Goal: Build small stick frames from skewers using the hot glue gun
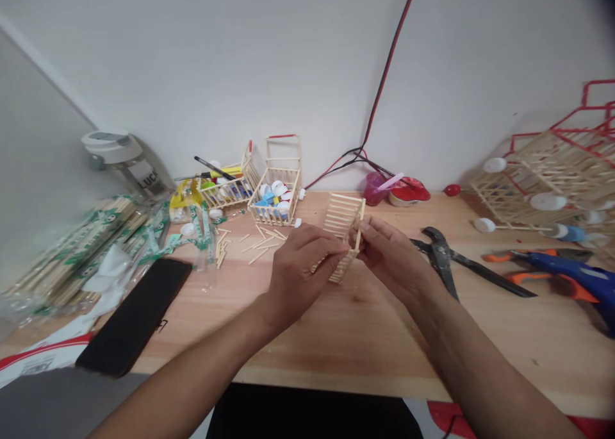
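Observation:
Between my hands, over the middle of the table, is a small slatted basket frame made of thin wooden sticks. My right hand pinches its right edge between thumb and fingers. From the left, my left hand is closed, its thumb and forefinger pressed together at the frame's near corner. Whether a separate small stick is in that pinch cannot be made out. My left hand hides part of the frame's lower left side. Cut stick pieces lie loose on the wood just beyond my left hand.
Behind stand two stick carts, one holding bottle caps. At left lie packaged chopsticks, a black phone and a bottle. At right are black pliers, a blue glue gun and stacked stick carts. A purple cup stands behind.

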### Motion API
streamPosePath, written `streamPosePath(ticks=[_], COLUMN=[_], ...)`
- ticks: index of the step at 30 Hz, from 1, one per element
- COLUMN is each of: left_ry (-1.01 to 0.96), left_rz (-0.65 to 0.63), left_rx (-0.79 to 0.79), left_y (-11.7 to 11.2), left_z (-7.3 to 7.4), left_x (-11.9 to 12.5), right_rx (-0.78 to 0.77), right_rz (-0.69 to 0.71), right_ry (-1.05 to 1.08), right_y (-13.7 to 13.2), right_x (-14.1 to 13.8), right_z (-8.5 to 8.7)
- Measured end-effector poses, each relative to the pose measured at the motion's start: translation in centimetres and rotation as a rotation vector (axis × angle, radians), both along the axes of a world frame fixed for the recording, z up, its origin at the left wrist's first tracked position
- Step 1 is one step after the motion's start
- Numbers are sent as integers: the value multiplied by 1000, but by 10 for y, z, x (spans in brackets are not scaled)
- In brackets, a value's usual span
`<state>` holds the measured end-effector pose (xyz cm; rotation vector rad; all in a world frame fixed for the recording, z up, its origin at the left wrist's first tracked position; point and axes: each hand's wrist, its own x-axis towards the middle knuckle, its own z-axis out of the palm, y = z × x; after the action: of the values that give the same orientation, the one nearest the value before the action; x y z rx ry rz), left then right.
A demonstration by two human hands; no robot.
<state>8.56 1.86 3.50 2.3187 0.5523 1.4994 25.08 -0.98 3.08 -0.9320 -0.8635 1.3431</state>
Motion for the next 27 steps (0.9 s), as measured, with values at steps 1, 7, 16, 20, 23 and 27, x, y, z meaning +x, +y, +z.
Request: streamPosePath(ticks=[1,7,16,20,23,27], left_ry=[0,7,-1,-6,-8,-8], left_rz=[-1,-3,-14,-7,-4,-1], left_rx=[0,12,19,25,27,24], left_y=[0,0,1,1,2,2], left_z=[0,1,1,0,0,0], left_x=[0,0,0,0,1,1], right_rx=[-1,3,8,5,8,14], right_rz=[2,0,-2,-8,-13,-15], right_ry=[0,-5,-5,-5,-8,-13], right_y=[0,0,0,0,0,0], right_x=[0,0,0,0,-1,-1], right_z=[0,0,-1,-1,0,0])
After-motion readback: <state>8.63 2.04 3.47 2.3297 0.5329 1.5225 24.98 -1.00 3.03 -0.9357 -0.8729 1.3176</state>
